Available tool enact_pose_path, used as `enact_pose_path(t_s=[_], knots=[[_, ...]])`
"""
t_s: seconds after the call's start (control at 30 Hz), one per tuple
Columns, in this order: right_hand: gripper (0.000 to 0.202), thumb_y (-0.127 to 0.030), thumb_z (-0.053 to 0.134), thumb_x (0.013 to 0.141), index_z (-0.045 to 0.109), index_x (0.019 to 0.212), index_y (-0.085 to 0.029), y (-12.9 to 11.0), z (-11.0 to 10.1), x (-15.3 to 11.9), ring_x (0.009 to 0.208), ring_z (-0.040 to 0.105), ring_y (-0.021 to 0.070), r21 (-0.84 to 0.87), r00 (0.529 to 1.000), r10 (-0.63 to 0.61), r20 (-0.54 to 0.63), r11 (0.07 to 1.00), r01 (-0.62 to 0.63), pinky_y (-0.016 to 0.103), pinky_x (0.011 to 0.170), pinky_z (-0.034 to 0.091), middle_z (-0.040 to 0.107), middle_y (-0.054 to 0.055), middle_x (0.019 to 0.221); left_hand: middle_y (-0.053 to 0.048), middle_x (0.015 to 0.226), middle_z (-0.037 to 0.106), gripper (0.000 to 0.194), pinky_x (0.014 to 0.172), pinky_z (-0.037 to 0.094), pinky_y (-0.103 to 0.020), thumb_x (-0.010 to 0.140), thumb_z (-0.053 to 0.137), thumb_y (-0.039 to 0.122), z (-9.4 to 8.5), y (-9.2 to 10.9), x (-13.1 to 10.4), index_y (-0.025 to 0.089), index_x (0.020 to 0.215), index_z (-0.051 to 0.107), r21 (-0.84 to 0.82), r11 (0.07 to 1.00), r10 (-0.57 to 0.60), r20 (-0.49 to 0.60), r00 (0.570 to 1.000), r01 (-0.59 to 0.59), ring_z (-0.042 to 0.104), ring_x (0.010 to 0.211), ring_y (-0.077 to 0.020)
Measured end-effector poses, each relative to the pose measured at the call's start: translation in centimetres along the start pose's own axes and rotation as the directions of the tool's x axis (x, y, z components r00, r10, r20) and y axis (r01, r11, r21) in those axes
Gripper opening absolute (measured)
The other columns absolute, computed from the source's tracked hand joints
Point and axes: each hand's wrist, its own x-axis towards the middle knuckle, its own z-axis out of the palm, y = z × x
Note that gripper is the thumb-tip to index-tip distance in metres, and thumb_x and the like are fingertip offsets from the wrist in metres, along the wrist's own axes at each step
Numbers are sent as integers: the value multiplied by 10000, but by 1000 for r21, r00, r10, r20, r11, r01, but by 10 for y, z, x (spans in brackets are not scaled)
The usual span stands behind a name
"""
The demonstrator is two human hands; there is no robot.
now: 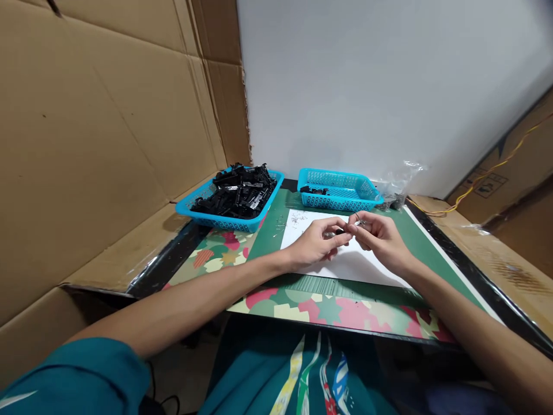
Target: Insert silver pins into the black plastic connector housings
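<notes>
1. L hand [317, 239] is pinching w/ thumb & fingers nearly closed, holding a small dark part [340, 231] at its tips.
2. R hand [380, 235] is curling in, fingertips drawn together right beside the part's R end; something tiny & shiny is showing there, but can't tell if it's gripped or a separate pc.
3. Part is sitting betw. the hands, above the white sheet [349, 268], to R of L palm & L of R palm. L hand is covering more of it, so L is nearer.
4. Long axis: appears to be running approx. side to side, hand to hand; fingers are hiding too much to be sure.
5. Loose bits [298, 218] are lying on the sheet's far L corner, beyond L hand.
6. Blue basket [220, 222] w/ heaped black parts [246, 190] is standing far L; 2nd basket [341, 202], w/ a few, is standing straight beyond the hands.
</notes>
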Motion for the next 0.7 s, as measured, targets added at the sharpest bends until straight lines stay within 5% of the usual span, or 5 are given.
enact_pose_path(t_s=[0.47, 0.7], knots=[[402, -619, 610, 989, 630, 947, -219, -11, -2, -6, 549, 261, 122, -388, 999, -45, 0, 921, 41, 321, 531, 178, 375, -51, 582, -62, 948, 732, 221, 709, 469, -286, 937, 698, 361, -9, -4, 2, 153, 976, 762, 271, 954, 146, -51, 988, -127, 616, 804, -157], [390, -582, 655, 965, 680, 916, -195, -7, -17, 0, 527, 232, 112, -379, 995, -57, -85, 925, 21, 318, 524, 155, 344, -60, 554, -77, 1010, 752, 259, 784, 511, -305, 961, 701, 391, -10, -8, 1, 170, 1090, 737, 371, 921, 155, -65, 986, -120, 679, 903, -193]])
